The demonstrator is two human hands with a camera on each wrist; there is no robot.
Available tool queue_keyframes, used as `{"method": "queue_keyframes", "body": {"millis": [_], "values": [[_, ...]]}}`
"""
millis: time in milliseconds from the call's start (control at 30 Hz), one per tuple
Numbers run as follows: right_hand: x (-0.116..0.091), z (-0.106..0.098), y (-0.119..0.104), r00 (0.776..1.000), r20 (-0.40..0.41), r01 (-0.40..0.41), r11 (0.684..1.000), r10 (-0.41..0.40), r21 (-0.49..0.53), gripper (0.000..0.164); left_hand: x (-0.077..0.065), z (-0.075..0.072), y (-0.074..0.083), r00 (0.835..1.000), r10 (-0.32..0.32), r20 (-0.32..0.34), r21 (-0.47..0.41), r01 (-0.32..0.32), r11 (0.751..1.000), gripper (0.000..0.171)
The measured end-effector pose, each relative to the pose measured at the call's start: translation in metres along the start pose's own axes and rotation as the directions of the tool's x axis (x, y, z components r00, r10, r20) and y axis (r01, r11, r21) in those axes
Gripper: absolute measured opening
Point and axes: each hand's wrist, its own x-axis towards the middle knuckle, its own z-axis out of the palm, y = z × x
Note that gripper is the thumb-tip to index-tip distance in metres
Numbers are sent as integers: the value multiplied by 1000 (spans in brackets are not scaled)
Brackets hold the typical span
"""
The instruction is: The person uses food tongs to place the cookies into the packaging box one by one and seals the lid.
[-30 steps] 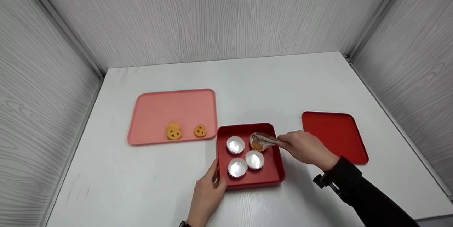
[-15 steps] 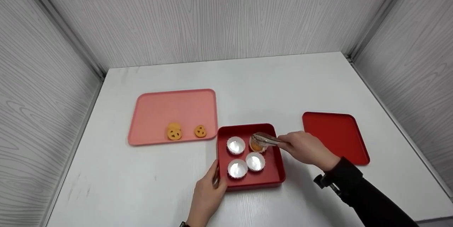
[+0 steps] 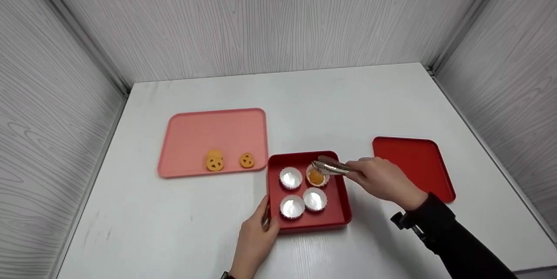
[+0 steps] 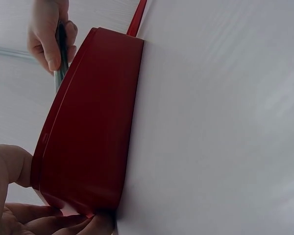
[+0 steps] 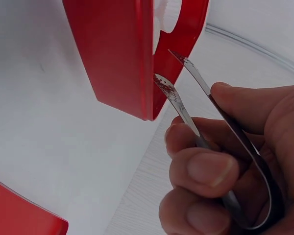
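Observation:
My left hand (image 3: pixel 256 233) grips the near left corner of a deep red box (image 3: pixel 313 225), thumb at the rim and fingers along the outer wall. Inside the box stand several white fluted paper cups (image 3: pixel 290 178); the far right one holds a small orange-yellow cookie (image 3: pixel 316 177). My right hand (image 3: pixel 383 179) holds metal tongs (image 5: pixel 240 132) between thumb and curled fingers. The tips of the tongs are spread apart with nothing between them, just over the far right cup.
A pink tray (image 3: pixel 213 133) lies at the back left, bearing several round cookies (image 3: pixel 246 160) near its front edge. To the right is a flat red lid-like tray (image 3: pixel 413 168). Pale wood-grain panels (image 3: pixel 270 22) wall in the white table (image 3: pixel 165 222) on the back and sides.
The tongs have spread and lifted slightly away from the orange cookie, leaving it in the far right cup. My left hand has stayed on the box.

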Motion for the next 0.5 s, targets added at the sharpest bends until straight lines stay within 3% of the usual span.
{"method": "queue_keyframes", "body": {"millis": [500], "values": [[12,-14,-20,998,-46,43,999,-44,-15,19,-1,0,2,1000,-17,-3,3,17,1000,58]]}}
